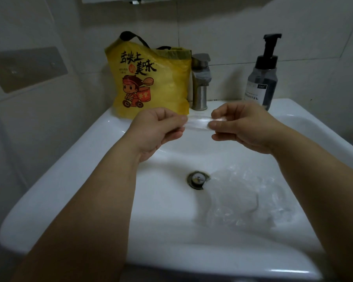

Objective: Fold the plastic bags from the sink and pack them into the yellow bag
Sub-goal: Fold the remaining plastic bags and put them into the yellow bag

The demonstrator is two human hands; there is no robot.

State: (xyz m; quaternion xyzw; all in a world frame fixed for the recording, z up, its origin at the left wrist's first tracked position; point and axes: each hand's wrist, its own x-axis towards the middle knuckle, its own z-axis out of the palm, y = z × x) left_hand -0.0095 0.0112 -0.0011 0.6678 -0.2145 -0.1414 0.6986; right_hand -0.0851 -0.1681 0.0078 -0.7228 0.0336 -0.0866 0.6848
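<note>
Pinching a thin clear plastic bag taut over the sink with left hand and right hand, fingers curled on either end. Got more crumpled bags by the drain, yellow bag upright beside faucet.

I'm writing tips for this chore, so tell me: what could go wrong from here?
1. The folded clear bag is only pinched at its ends by the left hand and right hand, so it may unfold or slip.
2. The yellow bag stands limp on the back rim of the sink beside the faucet; pushing the fold in could topple it.
</note>
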